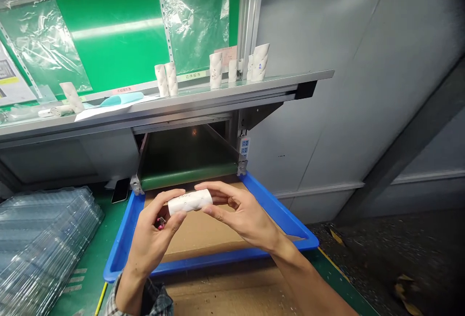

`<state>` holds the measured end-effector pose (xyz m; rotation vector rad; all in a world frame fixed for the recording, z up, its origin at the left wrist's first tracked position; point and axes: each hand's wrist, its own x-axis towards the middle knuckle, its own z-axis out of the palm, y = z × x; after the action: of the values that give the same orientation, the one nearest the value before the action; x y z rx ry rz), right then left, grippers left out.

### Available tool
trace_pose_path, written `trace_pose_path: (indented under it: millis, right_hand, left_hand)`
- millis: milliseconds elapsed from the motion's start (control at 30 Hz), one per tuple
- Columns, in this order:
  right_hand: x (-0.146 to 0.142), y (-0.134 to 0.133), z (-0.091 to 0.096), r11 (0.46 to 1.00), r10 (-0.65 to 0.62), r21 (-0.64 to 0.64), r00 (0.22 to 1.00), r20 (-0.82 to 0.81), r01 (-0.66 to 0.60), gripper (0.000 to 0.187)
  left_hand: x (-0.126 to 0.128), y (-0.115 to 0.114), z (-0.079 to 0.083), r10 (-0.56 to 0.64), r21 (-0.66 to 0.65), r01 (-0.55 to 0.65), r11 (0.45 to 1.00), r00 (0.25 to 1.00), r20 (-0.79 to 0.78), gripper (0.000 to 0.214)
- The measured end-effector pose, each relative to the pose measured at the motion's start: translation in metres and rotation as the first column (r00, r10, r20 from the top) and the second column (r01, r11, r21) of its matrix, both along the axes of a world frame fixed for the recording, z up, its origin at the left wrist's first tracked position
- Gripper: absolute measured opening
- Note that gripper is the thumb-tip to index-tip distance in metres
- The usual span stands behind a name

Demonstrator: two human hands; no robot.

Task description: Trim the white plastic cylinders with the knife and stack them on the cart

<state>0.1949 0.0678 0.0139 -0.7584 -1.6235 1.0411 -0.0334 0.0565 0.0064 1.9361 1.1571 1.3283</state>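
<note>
A white cylindrical piece with a textured side and small dark marks [190, 202] is held sideways between both hands. My left hand [154, 226] grips its left end between thumb and fingers. On the other end, the thumb and fingertips of my right hand [241, 212] are closed around it. Below the piece lies a blue tray [203, 263] lined with brown cardboard [209, 238]. Something small and pink [160, 223] shows at my left palm; I cannot make out what it is.
A green conveyor belt [189, 173] ends over the tray's far side. Clear plastic trays [43, 238] are stacked at left, near a phone [120, 190]. Similar white cylinders [215, 70] stand on the shelf [203, 94] above. A power strip [244, 146] hangs beside the belt.
</note>
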Motion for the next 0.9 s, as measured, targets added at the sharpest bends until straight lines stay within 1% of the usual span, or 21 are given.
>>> trace_pose_path:
  millis: [100,267,400,467,600,800,900]
  right_hand:
    - [-0.0009,-0.0013,0.0009,1.000,-0.010,0.017,1.000,0.008,0.009,0.040]
    - [-0.0021,-0.0018,-0.0004,0.994,0.021,0.103,1.000,0.013,-0.022,0.036]
    - [-0.0018,-0.0002,-0.0015,0.998,0.048,0.032,0.999,0.021,-0.048,0.039]
    - [-0.0015,-0.0003,-0.0008,0.999,0.035,0.022,0.999,0.035,-0.036,0.035]
    - [-0.0011,-0.0025,0.0003,0.998,0.009,0.068,0.999,0.035,-0.012,0.033]
    - [-0.0014,-0.0033,-0.0020,0.992,0.004,0.130,1.000,0.026,-0.007,0.029]
    - [-0.0013,-0.0029,-0.0024,0.989,0.005,0.149,1.000,0.023,-0.009,0.031]
  left_hand:
    - [-0.0017,0.0017,-0.0005,-0.023,0.021,0.023,1.000,1.000,-0.014,0.034]
    - [-0.0051,0.0049,-0.0028,-0.043,0.066,0.044,0.997,0.999,-0.008,0.030]
    - [-0.0060,0.0058,-0.0036,-0.072,0.123,0.076,0.990,0.997,-0.033,0.030]
    - [-0.0058,0.0056,-0.0037,-0.080,0.107,0.083,0.991,0.996,-0.028,0.031]
    - [-0.0057,0.0051,-0.0039,-0.088,0.043,0.088,0.995,0.996,-0.013,0.030]
    - [-0.0057,0.0056,-0.0025,-0.095,0.056,0.096,0.994,0.995,-0.014,0.026]
    - [-0.0053,0.0067,-0.0029,-0.103,0.076,0.104,0.992,0.994,-0.017,0.025]
